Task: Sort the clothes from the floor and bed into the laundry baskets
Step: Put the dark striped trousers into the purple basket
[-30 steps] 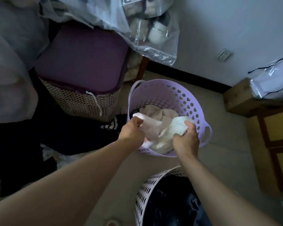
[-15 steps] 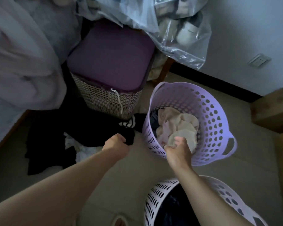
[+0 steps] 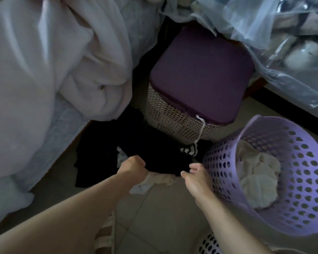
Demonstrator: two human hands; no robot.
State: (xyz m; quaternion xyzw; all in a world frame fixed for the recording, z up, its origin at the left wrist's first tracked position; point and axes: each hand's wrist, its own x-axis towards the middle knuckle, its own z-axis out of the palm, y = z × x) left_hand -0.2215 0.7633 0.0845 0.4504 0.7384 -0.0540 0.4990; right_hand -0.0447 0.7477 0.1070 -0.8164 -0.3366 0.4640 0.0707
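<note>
**Reaching for the next piece from the floor pile**

The step in hand looks like a fresh pick-up. Both hands are over the pile of clothes on the floor (image 3: 154, 213), in the gap between the bed (image 3: 50, 136) and the lilac basket (image 3: 275, 226).

The left hand (image 3: 131, 166) is curled at the near edge of the dark clothes (image 3: 136, 143). Its fingers are bent under, and it appears to be gathering cloth, but whether it pinches the dark fabric or the pale garment (image 3: 154, 179) just below it I cannot tell. The right hand (image 3: 195, 177) hovers just beside the lilac basket's wall with its fingers loosely spread and nothing in them.

The lilac basket already holds pale clothes (image 3: 257, 180) and leans with its mouth toward the hands. A white basket (image 3: 208, 243) shows only at the bottom edge.

The dark clothes spread in a crumpled sheet whose long axis runs from the bed's foot toward the wicker hamper (image 3: 176, 123) and the striped piece (image 3: 189, 150). The pale garment lies as a short strip, running roughly left to right between the two hands.

The next move probably calls for closing on one garment alone, lifting it free of the overlapping layers, and judging its shade. A pale piece would go right into the lilac basket, and a dark piece presumably to the white basket.
</note>
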